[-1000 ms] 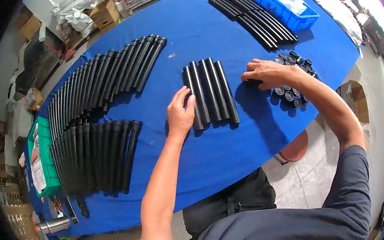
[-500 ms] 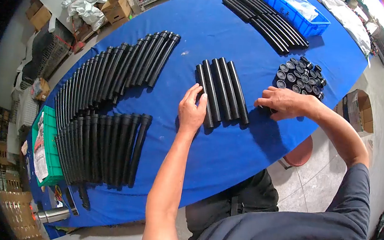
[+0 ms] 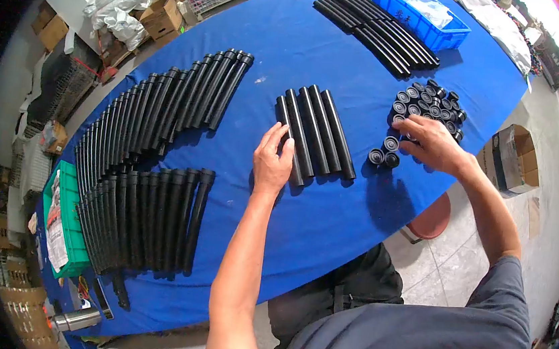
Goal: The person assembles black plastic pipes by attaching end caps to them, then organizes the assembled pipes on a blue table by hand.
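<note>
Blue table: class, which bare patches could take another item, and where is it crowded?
Bare cloth on the table near its front edge, below the five tubes, and between those and the far tubes. Crowded: the left rows and around the caps by the right hand.

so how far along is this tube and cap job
Done, it seems: two long rows of black tubes with flared ends, laid out at left. In hand: the left hand rests on five plain tubes; the right hand is at the pile of caps, three caps set apart. Left: those five, plus the far tubes.
</note>
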Available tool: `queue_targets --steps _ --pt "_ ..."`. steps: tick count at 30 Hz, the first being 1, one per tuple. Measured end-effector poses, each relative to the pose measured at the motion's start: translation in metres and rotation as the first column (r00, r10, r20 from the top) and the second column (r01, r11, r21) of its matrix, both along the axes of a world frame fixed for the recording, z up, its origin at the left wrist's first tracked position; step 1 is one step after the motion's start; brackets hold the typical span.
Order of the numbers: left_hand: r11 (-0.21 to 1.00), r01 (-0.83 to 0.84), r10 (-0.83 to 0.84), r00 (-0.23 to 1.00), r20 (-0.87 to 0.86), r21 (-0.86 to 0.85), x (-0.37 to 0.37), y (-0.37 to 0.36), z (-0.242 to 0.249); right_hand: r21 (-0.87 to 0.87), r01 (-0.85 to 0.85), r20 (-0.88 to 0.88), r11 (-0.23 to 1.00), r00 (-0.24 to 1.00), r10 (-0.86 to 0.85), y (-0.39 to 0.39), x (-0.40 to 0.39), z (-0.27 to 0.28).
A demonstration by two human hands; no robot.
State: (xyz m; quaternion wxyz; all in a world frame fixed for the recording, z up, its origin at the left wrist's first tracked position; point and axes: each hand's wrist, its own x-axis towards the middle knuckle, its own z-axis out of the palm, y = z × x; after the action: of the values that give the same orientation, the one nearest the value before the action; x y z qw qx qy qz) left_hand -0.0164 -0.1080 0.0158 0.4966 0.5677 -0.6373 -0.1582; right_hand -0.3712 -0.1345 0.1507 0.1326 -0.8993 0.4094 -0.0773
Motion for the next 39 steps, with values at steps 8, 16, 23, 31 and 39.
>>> queue_targets --steps 8,16,23,31,39 --pt "1.000 0.014 -0.016 0.998 0.059 0.023 0.001 0.001 0.000 -0.004 0.430 0.235 0.903 0.878 -0.417 0.067 0.014 -0.062" --pt "1.000 -0.009 0.007 0.999 0.054 0.029 0.000 0.000 -0.004 0.095 0.602 0.391 0.793 0.710 -0.586 0.069 0.031 -0.098" --pt "0.999 -0.033 0.032 0.997 0.070 0.013 -0.001 -0.001 -0.005 0.006 0.655 0.321 0.756 0.715 -0.622 0.100 -0.009 -0.106" --pt "0.976 -0.215 0.218 0.966 0.141 -0.035 0.006 0.003 -0.009 -0.102 0.638 0.570 0.763 0.666 -0.481 0.139 0.008 -0.066" --pt "0.960 -0.281 0.265 0.921 0.284 0.014 0.004 0.000 -0.002 0.211 0.195 0.628 0.958 0.724 -0.286 0.183 0.073 -0.087"
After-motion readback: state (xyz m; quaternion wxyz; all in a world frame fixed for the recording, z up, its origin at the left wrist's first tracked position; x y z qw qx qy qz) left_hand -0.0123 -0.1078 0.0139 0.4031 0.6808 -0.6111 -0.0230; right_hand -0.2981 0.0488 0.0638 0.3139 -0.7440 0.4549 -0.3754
